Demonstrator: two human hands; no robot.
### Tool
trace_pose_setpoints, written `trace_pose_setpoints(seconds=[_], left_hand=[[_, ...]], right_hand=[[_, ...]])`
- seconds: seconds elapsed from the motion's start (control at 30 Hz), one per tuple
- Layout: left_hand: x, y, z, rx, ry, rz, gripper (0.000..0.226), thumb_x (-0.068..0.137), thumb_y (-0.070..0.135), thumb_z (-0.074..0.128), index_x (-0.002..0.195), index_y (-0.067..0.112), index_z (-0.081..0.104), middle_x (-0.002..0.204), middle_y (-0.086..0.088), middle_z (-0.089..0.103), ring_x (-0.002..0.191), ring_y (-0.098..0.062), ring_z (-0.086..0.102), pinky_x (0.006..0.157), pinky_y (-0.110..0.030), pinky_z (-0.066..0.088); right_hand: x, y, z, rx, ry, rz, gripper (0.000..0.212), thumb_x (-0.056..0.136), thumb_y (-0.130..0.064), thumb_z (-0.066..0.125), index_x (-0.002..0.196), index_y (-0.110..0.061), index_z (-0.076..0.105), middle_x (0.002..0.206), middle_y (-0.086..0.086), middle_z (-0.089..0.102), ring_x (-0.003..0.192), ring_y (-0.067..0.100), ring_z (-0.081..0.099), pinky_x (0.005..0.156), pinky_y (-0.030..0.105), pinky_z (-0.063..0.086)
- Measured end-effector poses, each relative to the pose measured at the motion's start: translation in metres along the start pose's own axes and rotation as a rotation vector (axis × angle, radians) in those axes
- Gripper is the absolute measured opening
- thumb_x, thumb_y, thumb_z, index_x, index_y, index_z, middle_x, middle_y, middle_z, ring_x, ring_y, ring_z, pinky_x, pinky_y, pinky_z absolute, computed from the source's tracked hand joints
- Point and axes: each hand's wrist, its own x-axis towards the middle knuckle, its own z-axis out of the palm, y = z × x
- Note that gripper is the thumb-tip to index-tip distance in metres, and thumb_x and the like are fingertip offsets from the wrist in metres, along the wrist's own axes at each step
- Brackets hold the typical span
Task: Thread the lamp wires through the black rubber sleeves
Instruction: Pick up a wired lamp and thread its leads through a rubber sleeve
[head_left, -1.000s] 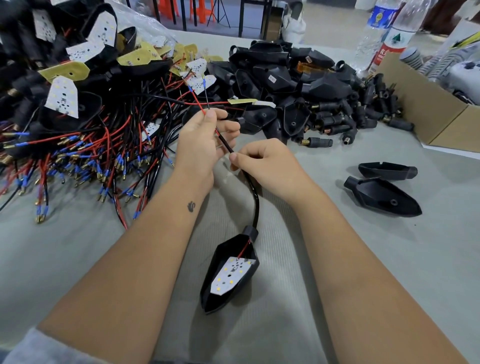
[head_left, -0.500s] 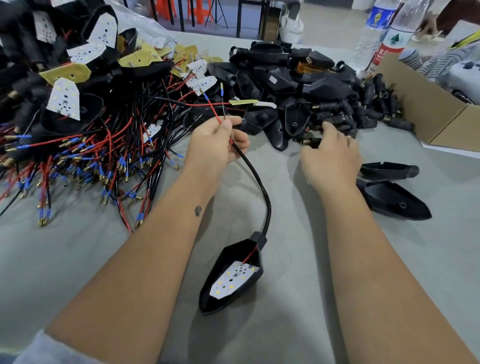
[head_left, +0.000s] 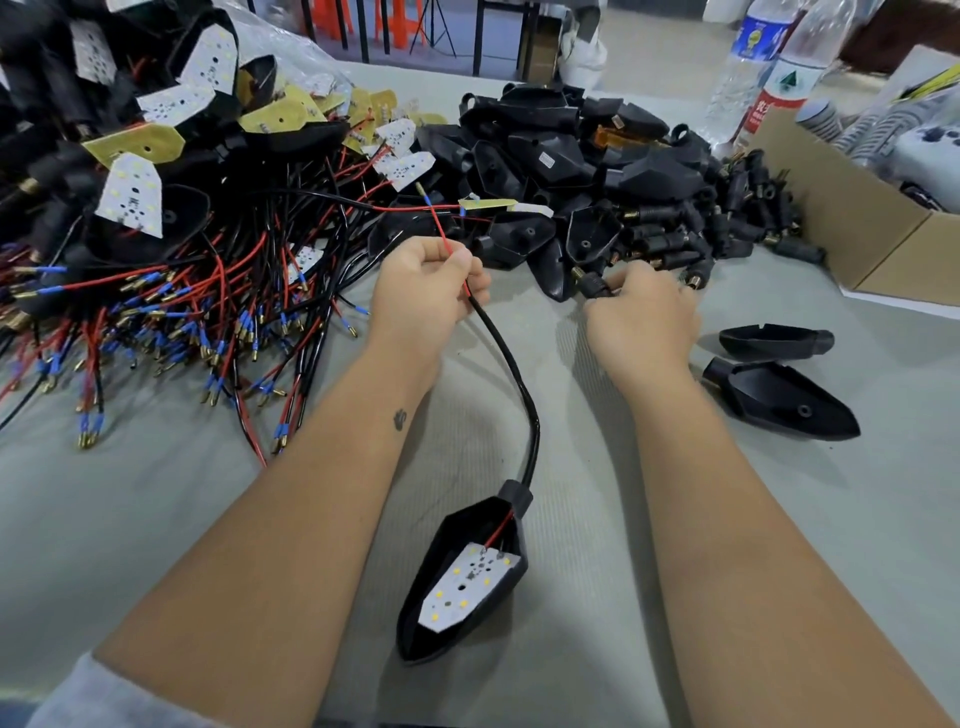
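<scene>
A grey cloth-covered desk (head_left: 156, 509) fills the head view, with water bottles (head_left: 779, 67) and a cardboard box (head_left: 857, 218) at the far right. On the far left lies a heap of finished lamps (head_left: 156, 208) trailing red and black wires. At the far centre sits a pile of black shells and rubber sleeves (head_left: 665, 234).

One lamp (head_left: 467, 577) lies near the person, its LED board facing up. Its cable (head_left: 511, 364) already wears a long black sheath and curves up to the left hand (head_left: 426, 286), whose grip is closed on the red wire (head_left: 447, 239) where it leaves the sheath. The right hand (head_left: 644, 317) has its fingers curled round a short sleeve (head_left: 592, 285) at the near edge of the pile.

That sleeve is apparently not yet on the wires. Two empty shells (head_left: 779, 395) wait at the right, so much work seems left.
</scene>
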Motion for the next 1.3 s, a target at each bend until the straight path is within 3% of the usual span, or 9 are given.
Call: trace_pose_setpoints(seconds=[0.13,0.2,0.3,0.37,0.5,0.7,0.87,1.1,1.3], left_hand=[[-0.001,0.003,-0.001,-0.078,0.032,-0.025,0.016,0.098,-0.006,0.044,0.099,0.009,0.049,0.082,-0.008,0.063,0.057,-0.005,0.064,0.062,-0.021,0.058],[-0.002,0.005,-0.001,-0.089,0.028,-0.043,0.017,0.098,-0.006,0.042,0.100,0.009,0.049,0.080,-0.008,0.066,0.052,-0.005,0.061,0.058,-0.020,0.057],[-0.001,0.006,-0.001,-0.026,0.015,-0.056,0.018,0.098,-0.002,0.041,0.098,0.010,0.054,0.070,-0.003,0.069,0.051,-0.006,0.055,0.053,-0.019,0.051],[-0.001,0.004,-0.002,0.022,-0.014,-0.037,0.017,0.098,0.002,0.044,0.093,0.012,0.057,0.060,0.003,0.067,0.046,-0.005,0.046,0.048,-0.018,0.042],[-0.002,0.002,-0.001,0.095,-0.103,0.028,0.010,0.097,0.011,0.053,0.090,0.012,0.061,0.052,0.007,0.059,0.042,-0.005,0.034,0.044,-0.015,0.030],[-0.005,0.000,0.002,0.210,-0.181,0.087,0.013,0.095,0.013,0.059,0.085,0.015,0.066,0.053,0.006,0.055,0.043,-0.004,0.033,0.046,-0.017,0.029],[-0.004,-0.003,0.003,0.272,-0.209,0.123,0.012,0.094,0.012,0.061,0.083,0.017,0.066,0.050,0.009,0.055,0.044,-0.003,0.037,0.045,-0.015,0.031],[-0.002,-0.006,0.001,0.307,-0.209,0.136,0.011,0.091,0.015,0.065,0.081,0.018,0.068,0.060,0.000,0.052,0.050,-0.007,0.041,0.049,-0.018,0.032],[-0.003,-0.006,0.002,0.300,-0.210,0.152,0.013,0.092,0.009,0.063,0.081,0.016,0.065,0.047,0.015,0.054,0.043,0.002,0.045,0.045,-0.009,0.033]], right_hand=[[-0.006,-0.012,0.001,0.483,0.000,0.023,0.016,0.084,-0.011,0.060,0.093,-0.024,0.056,0.107,0.000,0.060,0.105,0.022,0.055,0.093,0.041,0.046],[-0.009,-0.016,0.001,0.761,-0.070,0.055,0.019,0.085,-0.008,0.063,0.099,-0.020,0.059,0.096,-0.001,0.060,0.086,0.013,0.057,0.077,0.032,0.049],[-0.013,-0.021,0.003,0.929,-0.152,0.049,0.021,0.086,-0.003,0.065,0.102,-0.016,0.061,0.088,-0.002,0.062,0.074,0.006,0.056,0.059,0.016,0.048],[-0.016,-0.023,0.003,1.029,-0.202,0.046,0.022,0.086,0.000,0.065,0.102,-0.016,0.062,0.086,-0.004,0.064,0.075,0.005,0.059,0.063,0.012,0.045],[-0.016,-0.026,0.000,1.220,-0.300,0.036,0.029,0.091,-0.001,0.060,0.112,-0.021,0.060,0.090,-0.002,0.065,0.086,0.013,0.061,0.080,0.029,0.043],[-0.011,-0.025,-0.003,1.481,-0.381,0.150,0.038,0.101,-0.001,0.040,0.132,-0.017,0.053,0.091,-0.001,0.067,0.068,0.008,0.051,0.065,0.020,0.038],[-0.011,-0.023,-0.001,1.571,-0.445,0.182,0.022,0.102,-0.003,0.041,0.092,-0.014,0.057,0.081,-0.001,0.067,0.068,0.009,0.058,0.065,0.021,0.042],[-0.012,-0.023,0.000,1.615,-0.451,0.206,0.019,0.102,-0.005,0.044,0.091,-0.012,0.058,0.078,0.000,0.067,0.068,0.010,0.060,0.067,0.021,0.047],[-0.016,-0.027,0.000,1.460,-0.455,0.104,0.014,0.098,0.000,0.048,0.105,-0.010,0.054,0.087,0.003,0.066,0.070,0.011,0.062,0.064,0.022,0.046]])
